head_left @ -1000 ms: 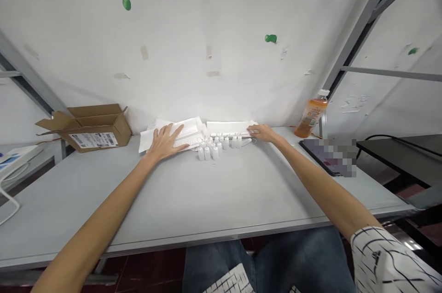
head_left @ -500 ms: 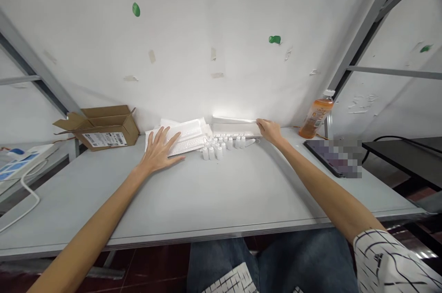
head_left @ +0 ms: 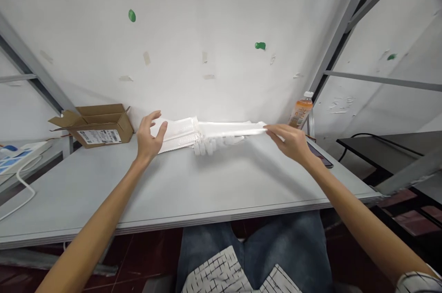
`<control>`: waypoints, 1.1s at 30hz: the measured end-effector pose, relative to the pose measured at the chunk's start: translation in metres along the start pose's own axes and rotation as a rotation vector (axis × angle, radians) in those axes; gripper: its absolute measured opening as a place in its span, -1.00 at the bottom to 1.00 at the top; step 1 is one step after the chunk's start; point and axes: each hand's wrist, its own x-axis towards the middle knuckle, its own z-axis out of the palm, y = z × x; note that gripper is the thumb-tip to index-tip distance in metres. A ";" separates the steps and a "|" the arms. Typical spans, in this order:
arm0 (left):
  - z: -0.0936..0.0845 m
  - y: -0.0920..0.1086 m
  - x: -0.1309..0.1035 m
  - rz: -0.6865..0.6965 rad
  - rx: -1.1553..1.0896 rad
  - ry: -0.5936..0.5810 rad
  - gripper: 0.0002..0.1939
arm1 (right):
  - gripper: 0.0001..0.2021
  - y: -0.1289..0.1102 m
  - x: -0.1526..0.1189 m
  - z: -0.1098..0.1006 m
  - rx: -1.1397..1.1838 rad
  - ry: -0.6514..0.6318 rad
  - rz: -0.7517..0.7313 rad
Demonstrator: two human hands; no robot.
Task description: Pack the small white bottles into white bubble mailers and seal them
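Note:
My right hand (head_left: 290,142) pinches the right end of a flat white packet (head_left: 235,129), which is raised above the tabletop and stretches leftward. Beside a stack of white padded packets (head_left: 179,134), my left hand (head_left: 149,138) is raised at their left edge, its thumb and fingers apart, holding nothing. Several small white bottles (head_left: 204,147) stand near the middle, and the lifted packet partly hides them.
An open cardboard box (head_left: 103,129) sits at the back left of the grey table (head_left: 214,187). At the right are an orange drink bottle (head_left: 301,111) and a dark phone (head_left: 319,155), partly behind my right hand. A white wall rises behind.
My right hand has lifted the white packet off the table and toward me, over the small bottles. My left hand has come up off the packets. The view has shifted a little to the right.

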 end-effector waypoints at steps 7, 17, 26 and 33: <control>0.033 0.099 -0.024 0.242 -0.277 -0.446 -0.70 | -0.71 -0.038 -0.051 0.020 0.094 -0.354 -0.333; 0.092 0.130 -0.090 0.509 0.115 -0.997 -0.29 | -0.73 -0.011 0.005 0.052 0.187 -0.306 0.135; 0.082 0.114 -0.084 0.552 0.063 -0.975 -0.35 | -0.59 0.017 0.024 0.127 -0.022 -0.475 0.200; 0.082 0.102 -0.087 0.442 -0.021 -0.971 -0.20 | -0.66 0.015 0.014 0.117 -0.045 -0.471 0.200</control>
